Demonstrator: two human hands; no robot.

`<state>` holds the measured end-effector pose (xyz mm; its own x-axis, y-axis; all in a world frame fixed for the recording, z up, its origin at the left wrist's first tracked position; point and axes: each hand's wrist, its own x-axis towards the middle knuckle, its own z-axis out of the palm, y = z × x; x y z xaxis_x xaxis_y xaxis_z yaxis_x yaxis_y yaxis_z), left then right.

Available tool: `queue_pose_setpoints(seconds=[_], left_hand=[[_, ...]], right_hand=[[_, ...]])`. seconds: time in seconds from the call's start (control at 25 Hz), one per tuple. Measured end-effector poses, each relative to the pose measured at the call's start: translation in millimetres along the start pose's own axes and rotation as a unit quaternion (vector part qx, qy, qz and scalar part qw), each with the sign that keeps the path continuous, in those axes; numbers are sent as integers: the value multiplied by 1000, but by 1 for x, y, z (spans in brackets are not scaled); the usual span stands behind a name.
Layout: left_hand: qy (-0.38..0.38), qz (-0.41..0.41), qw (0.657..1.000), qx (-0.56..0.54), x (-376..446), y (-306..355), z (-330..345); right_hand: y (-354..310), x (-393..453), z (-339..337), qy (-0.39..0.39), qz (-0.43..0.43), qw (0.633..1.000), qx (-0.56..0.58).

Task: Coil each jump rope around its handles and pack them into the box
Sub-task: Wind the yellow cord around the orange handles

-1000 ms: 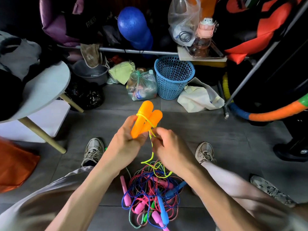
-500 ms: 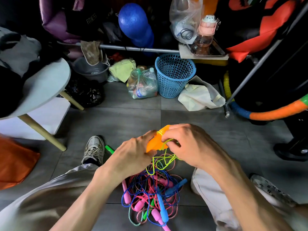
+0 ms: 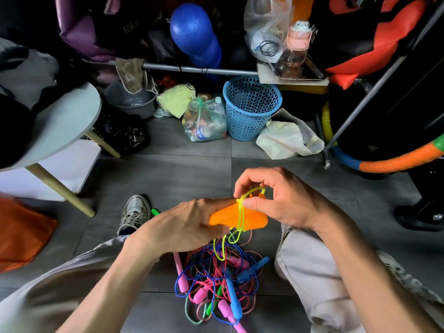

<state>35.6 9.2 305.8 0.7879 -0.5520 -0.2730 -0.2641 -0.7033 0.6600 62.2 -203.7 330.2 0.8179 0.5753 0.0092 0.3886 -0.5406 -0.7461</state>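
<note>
My left hand (image 3: pixel 182 227) grips the two orange handles (image 3: pixel 230 218) of a jump rope, held side by side and lying almost level. A yellow-green cord (image 3: pixel 241 213) runs around the handles in a few turns, and its loose end hangs down toward the floor. My right hand (image 3: pixel 276 200) pinches a loop of that cord at the handles' far side. Below my hands, a tangled pile of jump ropes (image 3: pixel 216 282) with pink, blue and green handles lies on the grey tiled floor between my legs. No box is in view.
A blue mesh basket (image 3: pixel 251 109) and a plastic bag of bottles (image 3: pixel 204 121) stand ahead on the floor. A round white table (image 3: pixel 62 126) is at the left, with an orange cloth (image 3: pixel 21 234) below it. Hoops and a metal rack crowd the right.
The orange handles came down from upright to nearly level, lower and further right. My right hand moved from below the handles up over their far end, laying more cord around them.
</note>
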Motion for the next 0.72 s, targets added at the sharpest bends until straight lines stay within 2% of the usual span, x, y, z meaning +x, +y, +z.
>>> queue_pose_setpoints(seconds=[0.16,0.24,0.44,0.52,0.6,0.72], left_hand=[[-40,43,996,-62,-7,-1,-5],[-51,79,987,-134,-9,2,-8],[-51,129,957,-255,-14,8,-17],[-20,133,932,-337,-18,10,-17],[33,133,909,-394,-19,10,-18],[102,74,890,-439,-16,2,-20]], right_hand=[[2,2,-7,-60,24,989,136],[3,4,-7,-84,43,963,252],[-1,11,2,-34,51,875,480],[-3,12,11,-8,63,866,496],[-3,14,21,7,93,875,476],[0,20,29,8,98,894,436]])
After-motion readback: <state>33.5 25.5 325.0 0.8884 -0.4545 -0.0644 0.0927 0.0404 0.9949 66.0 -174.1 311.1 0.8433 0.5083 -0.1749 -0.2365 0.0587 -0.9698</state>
